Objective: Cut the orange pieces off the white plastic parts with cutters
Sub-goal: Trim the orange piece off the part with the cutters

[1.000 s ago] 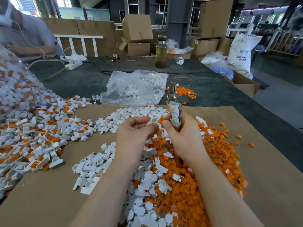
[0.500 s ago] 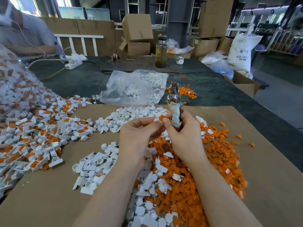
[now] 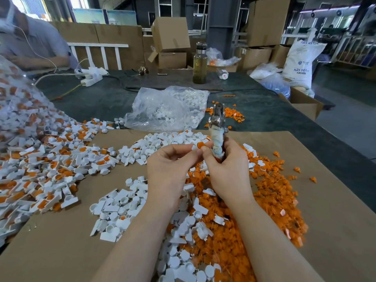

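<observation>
Item, centre of frame: your right hand (image 3: 227, 169) grips the cutters (image 3: 217, 127), blades now raised upright; your left hand (image 3: 173, 169) has closed in, pinching an orange piece (image 3: 200, 145) beside the handle, so one cut looks just finished. Uncut white plastic parts (image 3: 40, 159) heap at left. Orange offcuts (image 3: 270, 192) crowd the cardboard-covered surface (image 3: 335, 200) beneath; a plastic bag (image 3: 166, 108) lies beyond.

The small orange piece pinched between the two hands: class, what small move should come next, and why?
Probably drop the small orange plastic piece onto the orange scrap heap below: it looks already separated, pinched at the fingertips of the left hand and right hand, which grips the cloth-wrapped metal cutters.
</observation>
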